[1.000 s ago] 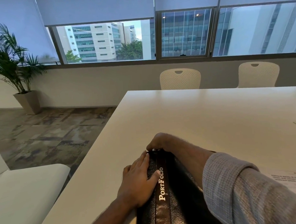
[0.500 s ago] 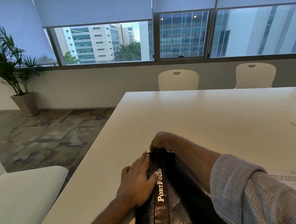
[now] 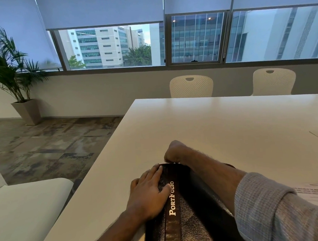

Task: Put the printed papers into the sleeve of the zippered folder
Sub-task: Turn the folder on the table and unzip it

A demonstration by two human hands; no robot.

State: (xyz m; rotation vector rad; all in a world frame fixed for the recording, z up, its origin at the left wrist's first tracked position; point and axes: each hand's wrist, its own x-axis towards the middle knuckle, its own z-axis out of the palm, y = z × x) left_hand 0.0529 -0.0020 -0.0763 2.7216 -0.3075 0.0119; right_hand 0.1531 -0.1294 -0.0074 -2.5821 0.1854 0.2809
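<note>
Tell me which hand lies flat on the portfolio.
The left hand, palm down beside the "PortFolio" lettering on the black folder. The right hand is curled at its far edge.

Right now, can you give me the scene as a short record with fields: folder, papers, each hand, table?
folder: black, marked PortFolio, lies closed on the table at the near edge
papers: printed sheets on the table, right of the folder, not yet inside
left hand: flat on the folder's cover, fingers spread
right hand: curled at the folder's far end; what it pinches is hidden
table: white, far part bare
</note>
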